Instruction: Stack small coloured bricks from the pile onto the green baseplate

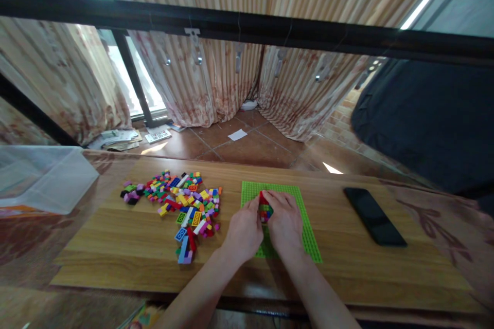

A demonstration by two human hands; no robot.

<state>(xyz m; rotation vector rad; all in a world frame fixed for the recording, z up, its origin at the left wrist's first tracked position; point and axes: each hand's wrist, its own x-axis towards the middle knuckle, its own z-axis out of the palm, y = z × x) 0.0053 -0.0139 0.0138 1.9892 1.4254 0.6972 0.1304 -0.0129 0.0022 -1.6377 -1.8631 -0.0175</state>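
Note:
A green studded baseplate lies on the wooden table. On it stands a small stack of coloured bricks, red on top with green and yellow below. My left hand and my right hand meet over the plate, fingers curled round the stack from either side. Both hands grip it; the lower part of the stack is hidden between them. A loose heap of many coloured bricks is spread on the table to the left of my left hand.
A black phone lies flat to the right of the plate. A clear plastic bin sits at the far left edge. Beyond the table's far edge are a tiled floor, curtains and a black rail overhead.

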